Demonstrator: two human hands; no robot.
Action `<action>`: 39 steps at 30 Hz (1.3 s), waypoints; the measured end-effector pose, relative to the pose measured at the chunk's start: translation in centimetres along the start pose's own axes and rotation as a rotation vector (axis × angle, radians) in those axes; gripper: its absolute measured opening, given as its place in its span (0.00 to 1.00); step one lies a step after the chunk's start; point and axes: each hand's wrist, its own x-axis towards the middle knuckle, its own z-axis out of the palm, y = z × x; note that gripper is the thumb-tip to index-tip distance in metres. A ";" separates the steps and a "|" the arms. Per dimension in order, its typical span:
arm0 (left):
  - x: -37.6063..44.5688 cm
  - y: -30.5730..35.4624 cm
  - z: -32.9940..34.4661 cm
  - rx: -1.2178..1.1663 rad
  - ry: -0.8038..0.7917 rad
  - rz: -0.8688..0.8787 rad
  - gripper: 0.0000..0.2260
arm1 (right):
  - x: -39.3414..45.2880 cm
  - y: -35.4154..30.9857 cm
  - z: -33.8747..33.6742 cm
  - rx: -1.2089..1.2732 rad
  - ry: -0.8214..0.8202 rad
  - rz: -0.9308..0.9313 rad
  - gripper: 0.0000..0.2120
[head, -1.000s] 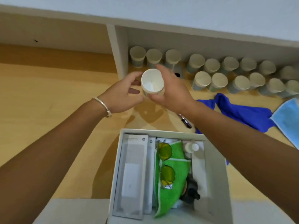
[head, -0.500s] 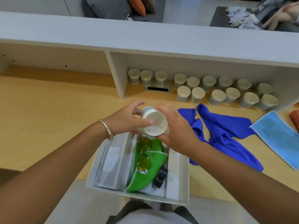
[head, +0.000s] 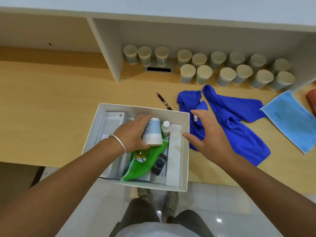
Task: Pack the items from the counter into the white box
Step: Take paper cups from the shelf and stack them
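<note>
Head view: left hand [head: 135, 135] grips paper cups [head: 152, 131], seemingly stacked, over white box [head: 186, 151].

Light wood-grain table [head: 51, 100] across the full width of view. Pale overhanging shelf [head: 171, 7] along its far edge, carried by an upright white divider panel [head: 109, 48] standing on the table. Small dark hole [head: 50, 43] noted in the back panel left of the divider. Metal-framed cable slot [head: 159, 69] set flush into the table just right of the divider. Glossy grey floor tiles [head: 222, 202] below the near edge, with light reflections. Dark trousers [head: 136, 218] and two shoes [head: 144, 192] on those tiles, light shirt [head: 153, 231] at the bottom margin.
</note>
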 end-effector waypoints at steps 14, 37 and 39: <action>-0.2 -0.3 -0.2 0.055 0.040 0.045 0.42 | -4.2 3.7 -0.6 -0.113 0.135 0.343 0.24; 11.6 11.6 -4.1 0.030 -0.077 0.218 0.31 | -4.9 11.8 -6.6 -0.287 0.020 0.547 0.30; 14.2 13.1 -3.4 0.057 -0.192 0.158 0.33 | -3.5 13.7 -7.4 -0.305 -0.053 0.503 0.35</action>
